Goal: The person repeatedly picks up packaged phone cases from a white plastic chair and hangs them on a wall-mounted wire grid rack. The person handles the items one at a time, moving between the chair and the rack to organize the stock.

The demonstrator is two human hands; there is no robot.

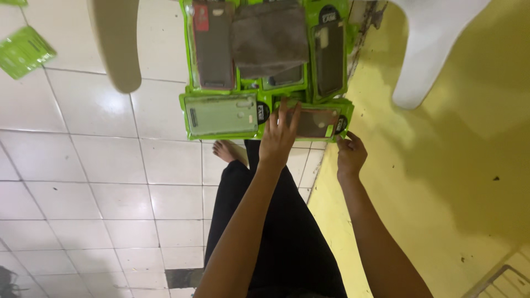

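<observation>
A green pack with a dark reddish phone case (319,122) lies at the near edge of a cluster of similar packs on the floor. My left hand (279,137) grips its left end, fingers spread over the top. The fingertips of my right hand (350,155) pinch its right corner. To its left lies a pack with a pale green case (221,115), edge to edge with it. Beyond are a pack with a red-brown case (212,47), a folded grey cloth (269,34) and a pack with a dark case (329,52).
Two white plastic chair legs (118,52) (425,60) stand on either side of the packs. Another green pack (23,51) lies apart at the far left on the white floor tiles (99,176). A yellow surface (441,182) fills the right. My black trousers and bare foot (229,150) are below the packs.
</observation>
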